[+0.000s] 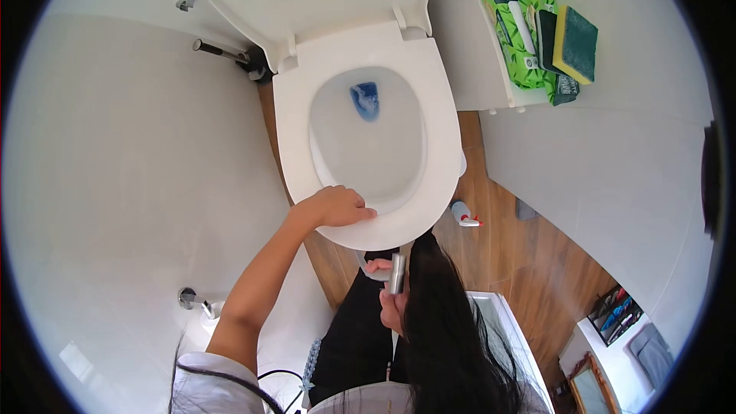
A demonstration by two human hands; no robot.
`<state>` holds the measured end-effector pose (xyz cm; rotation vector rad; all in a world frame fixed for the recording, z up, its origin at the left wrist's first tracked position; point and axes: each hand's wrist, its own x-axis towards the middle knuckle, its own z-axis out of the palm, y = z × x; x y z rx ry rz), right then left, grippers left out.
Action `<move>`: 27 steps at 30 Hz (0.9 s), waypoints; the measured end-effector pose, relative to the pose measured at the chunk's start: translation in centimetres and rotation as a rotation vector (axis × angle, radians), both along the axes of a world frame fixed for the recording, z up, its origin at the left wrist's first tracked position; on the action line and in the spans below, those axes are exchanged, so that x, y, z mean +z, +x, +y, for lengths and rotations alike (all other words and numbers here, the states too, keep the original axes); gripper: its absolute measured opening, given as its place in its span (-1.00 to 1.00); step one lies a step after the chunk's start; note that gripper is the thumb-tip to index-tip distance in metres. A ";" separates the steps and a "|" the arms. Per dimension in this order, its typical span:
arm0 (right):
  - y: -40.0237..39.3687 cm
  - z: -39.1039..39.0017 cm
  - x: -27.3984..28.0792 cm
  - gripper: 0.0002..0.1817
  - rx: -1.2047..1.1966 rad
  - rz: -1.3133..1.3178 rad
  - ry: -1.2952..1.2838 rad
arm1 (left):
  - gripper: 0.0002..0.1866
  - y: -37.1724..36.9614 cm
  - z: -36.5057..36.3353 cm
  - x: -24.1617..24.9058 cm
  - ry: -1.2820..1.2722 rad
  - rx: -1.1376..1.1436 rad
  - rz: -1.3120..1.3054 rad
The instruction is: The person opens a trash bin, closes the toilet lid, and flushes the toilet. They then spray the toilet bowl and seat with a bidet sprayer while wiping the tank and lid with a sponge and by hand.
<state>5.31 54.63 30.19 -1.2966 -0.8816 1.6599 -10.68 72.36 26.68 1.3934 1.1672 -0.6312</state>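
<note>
My left hand [335, 206] rests on the front left of the white toilet seat [445, 130], fingers curled at the inner edge of the ring and thumb pointing right. The seat is down, and the lid [322, 0] stands raised behind it. Blue water with some foam lies in the toilet bowl [376, 155]. My right hand [391, 308] is low in front of the toilet, partly hidden by long dark hair. Its fingers are closed around a short silver metal cylinder [397, 274], whose kind I cannot make out.
On the right cabinet [468, 61] lie green wipes packs [506, 31] and a yellow-green sponge [576, 44]. A spray bottle [462, 213] stands on the wooden floor [491, 238]. A toilet brush [222, 51] is left of the toilet, a paper holder [188, 299] on the left wall.
</note>
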 end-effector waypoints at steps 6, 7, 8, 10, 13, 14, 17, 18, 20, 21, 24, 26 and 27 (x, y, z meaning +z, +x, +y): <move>1.2 -1.0 -2.2 -0.66 -0.086 0.052 0.370 | -0.51 -2.6 2.3 8.6 0.219 0.190 -0.160; 1.8 -1.1 -2.5 -0.65 0.002 0.014 0.278 | -0.50 -3.3 2.9 10.0 0.294 0.267 -0.243; 2.3 -1.1 -3.0 -0.64 0.090 -0.027 0.187 | -0.47 -4.5 3.8 11.4 0.334 0.294 -0.319; 2.3 0.8 -5.0 -0.64 0.149 -0.094 0.212 | -0.29 -5.9 6.5 15.0 0.309 0.383 -0.485; 0.3 6.6 -6.2 -0.62 0.132 -0.162 0.363 | -0.33 -5.1 10.0 20.4 0.461 0.306 -0.245; -0.4 8.5 -6.4 -0.61 0.103 -0.110 0.314 | -0.38 -5.0 11.1 21.4 0.544 0.293 -0.188; -2.7 13.9 -5.6 -0.57 0.015 -0.011 0.332 | -0.52 -6.3 14.3 23.0 0.783 0.465 -0.187; -3.5 15.3 -5.2 -0.56 -0.035 0.022 0.363 | -0.52 -6.3 15.1 23.3 0.805 0.462 -0.178; -5.0 17.8 -3.1 -0.55 -0.058 0.075 0.430 | -0.61 -5.5 16.8 23.3 1.220 0.650 -0.232; -5.6 18.7 -1.6 -0.55 -0.088 0.110 0.477 | -0.61 -5.9 18.0 22.5 1.226 0.645 -0.226; -6.9 21.1 2.6 -0.54 -0.211 0.217 0.601 | -0.65 -5.7 20.0 20.5 1.488 0.808 -0.253; -6.6 22.6 4.9 -0.54 -0.246 0.257 0.654 | -0.67 -5.0 19.7 20.4 1.485 0.898 -0.236; -6.4 23.0 5.9 -0.54 -0.274 0.301 0.710 | -0.67 -5.1 18.9 19.9 1.484 0.897 -0.236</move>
